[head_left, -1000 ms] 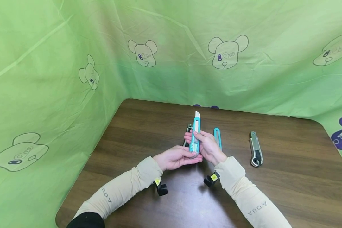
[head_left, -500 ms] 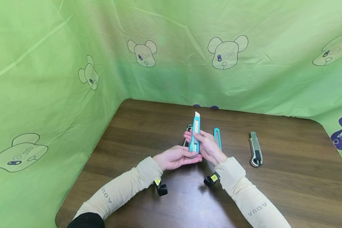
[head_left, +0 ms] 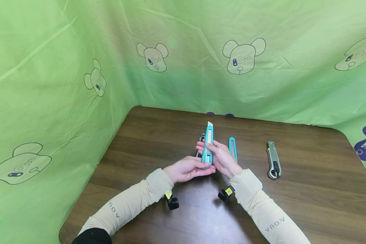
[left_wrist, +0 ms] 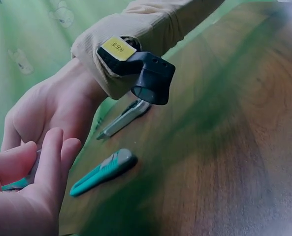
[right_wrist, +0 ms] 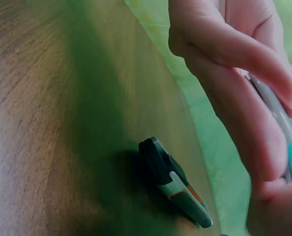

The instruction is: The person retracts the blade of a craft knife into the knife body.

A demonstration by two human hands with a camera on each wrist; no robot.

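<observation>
In the head view a teal snap-off utility knife (head_left: 208,140) is held up over the table, a short length of blade (head_left: 210,124) out at its far end. My left hand (head_left: 187,168) pinches its rounded butt end between thumb and fingers. My right hand (head_left: 224,157) grips it along the side, thumb on its face and fingers behind. A second teal utility knife (left_wrist: 104,172) lies on the table beside the right hand. Behind the hands lies a dark green and black utility knife (right_wrist: 175,182) with orange trim, partly hidden in the head view.
A silver utility knife (head_left: 273,161) with a black slider lies on the wooden table (head_left: 317,189) to the right. Green cloth (head_left: 183,84) with mouse-face prints hangs along the back and left. Small black cameras (head_left: 172,203) are strapped at both wrists.
The held knife has tipped slightly, its blade end now a little lower and further left, and less blade shows. Both hands keep their hold; the knives on the table lie as before.
</observation>
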